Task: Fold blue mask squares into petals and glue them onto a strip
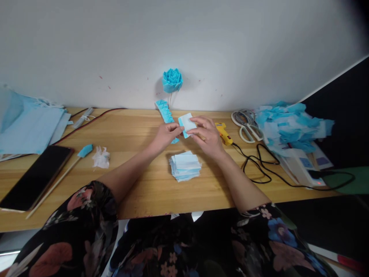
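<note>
My left hand (168,134) and my right hand (208,135) both pinch a small square of white-and-blue fabric (187,122), held above the middle of the table. The left fingertips grip its blue left edge, and the right fingers hold its right side. Just below lies a stack of pale blue fabric squares (186,166). Behind my left hand is a strip of gathered blue pieces (165,111), partly hidden by that hand. A blue fabric flower (172,80) on a thin stem stands upright against the wall.
At right are a yellow glue gun (224,134), scissors (250,133), a heap of blue scraps (294,125) and a white power strip (302,169) with a black cord. Leftward lie a phone (37,177), a blue-tipped stick (59,177), a white scrap (100,157) and face masks (29,127).
</note>
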Tool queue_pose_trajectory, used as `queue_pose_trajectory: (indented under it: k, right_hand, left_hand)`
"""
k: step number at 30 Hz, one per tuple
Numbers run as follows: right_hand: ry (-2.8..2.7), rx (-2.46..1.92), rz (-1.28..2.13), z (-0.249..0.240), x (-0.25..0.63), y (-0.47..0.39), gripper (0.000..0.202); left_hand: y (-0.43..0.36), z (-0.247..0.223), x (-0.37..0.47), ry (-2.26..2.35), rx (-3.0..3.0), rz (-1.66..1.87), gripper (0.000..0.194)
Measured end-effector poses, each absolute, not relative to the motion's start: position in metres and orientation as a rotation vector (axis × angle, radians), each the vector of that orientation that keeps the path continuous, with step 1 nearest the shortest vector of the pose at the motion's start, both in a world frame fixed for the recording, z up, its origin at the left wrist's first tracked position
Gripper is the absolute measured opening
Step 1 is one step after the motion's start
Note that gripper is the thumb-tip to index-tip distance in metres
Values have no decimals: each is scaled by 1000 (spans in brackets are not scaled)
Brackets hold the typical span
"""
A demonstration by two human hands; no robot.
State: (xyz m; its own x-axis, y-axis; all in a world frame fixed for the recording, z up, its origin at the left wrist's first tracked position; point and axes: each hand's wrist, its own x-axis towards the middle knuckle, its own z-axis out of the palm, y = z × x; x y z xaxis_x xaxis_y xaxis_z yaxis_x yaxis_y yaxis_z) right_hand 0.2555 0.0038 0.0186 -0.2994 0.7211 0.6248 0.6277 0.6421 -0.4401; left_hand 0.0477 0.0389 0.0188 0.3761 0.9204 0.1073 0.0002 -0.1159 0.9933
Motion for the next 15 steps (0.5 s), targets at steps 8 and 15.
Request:
queue_pose_trajectory:
  k: [8, 15]
  right_hand:
    - [-1932, -1053, 225, 20, 251, 1, 10]
    - [-1624, -1168, 537, 13, 247, 4, 24]
  left_hand:
    - [39, 17, 49, 894, 1458, 1017, 33]
    - [38, 17, 50, 887, 1453, 1008, 35]
